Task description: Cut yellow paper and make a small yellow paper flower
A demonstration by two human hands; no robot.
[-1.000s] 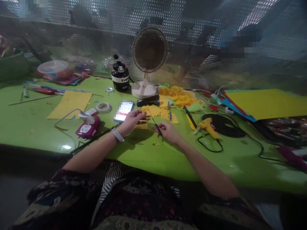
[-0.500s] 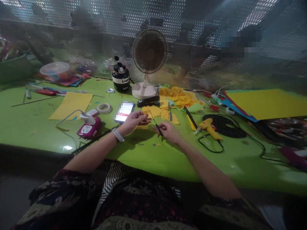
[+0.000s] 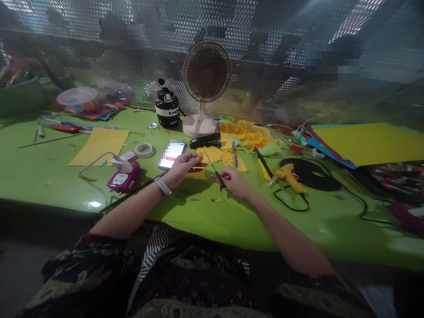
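Note:
My left hand (image 3: 185, 167) is closed in a pinch beside the phone (image 3: 172, 154); whatever lies between its fingertips is too small to make out. A thin tool with a black handle (image 3: 220, 179) and a long narrow metal shaft is held in my right hand (image 3: 232, 181), its tip pointing up and left toward the cut yellow paper pieces (image 3: 212, 153). Part of a small yellow sheet (image 3: 196, 174) shows under my left hand. The two hands are apart.
Behind stand a fan (image 3: 199, 125) and a black bottle (image 3: 167, 110). To the right lie a yellow glue gun (image 3: 291, 177), a cutter (image 3: 264, 164) and coloured sheets (image 3: 367, 141). Leftward are a tape roll (image 3: 144, 150), a purple power socket (image 3: 123, 179) and yellow paper (image 3: 99, 145).
The fingers of my left hand have drawn closer together and shifted slightly left. My right hand and the thin tool have barely moved.

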